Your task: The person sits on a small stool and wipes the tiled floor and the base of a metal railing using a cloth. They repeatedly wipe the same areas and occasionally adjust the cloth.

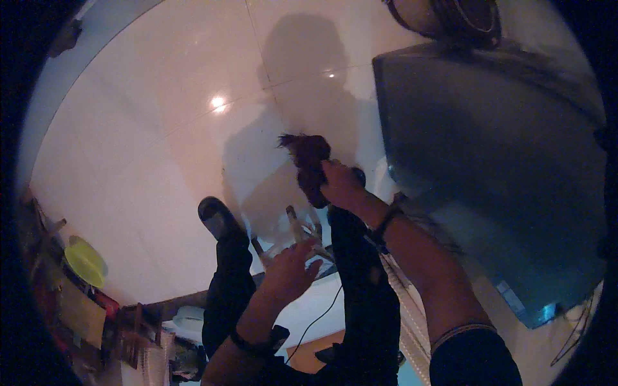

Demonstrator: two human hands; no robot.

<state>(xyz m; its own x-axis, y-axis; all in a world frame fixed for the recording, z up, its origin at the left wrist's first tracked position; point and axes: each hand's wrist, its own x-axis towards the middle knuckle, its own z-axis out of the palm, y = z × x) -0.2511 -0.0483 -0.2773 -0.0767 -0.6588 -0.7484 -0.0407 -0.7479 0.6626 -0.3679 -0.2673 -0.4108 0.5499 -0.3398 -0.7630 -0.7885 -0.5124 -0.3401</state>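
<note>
My right hand [344, 184] is closed on a dark, reddish-brown bundle [309, 166] with a frayed, hair-like end pointing to the left; its exact kind cannot be told. It is held above the pale tiled floor [164, 159]. My left hand [292, 272] is nearer my body, between my knees, with its fingers apart and nothing seen in it. Just beyond that hand stand the thin legs of a small stool or rack [292, 217], partly hidden by it. A thin black cable [316, 318] runs below the left hand.
A large dark panel or cabinet [483, 159] fills the right side, with a round dark object [463, 19] behind it. At the lower left are a yellow-green basin [86, 260], a pale bowl [189, 317] and wooden furniture. My shoe [215, 217] rests on the floor.
</note>
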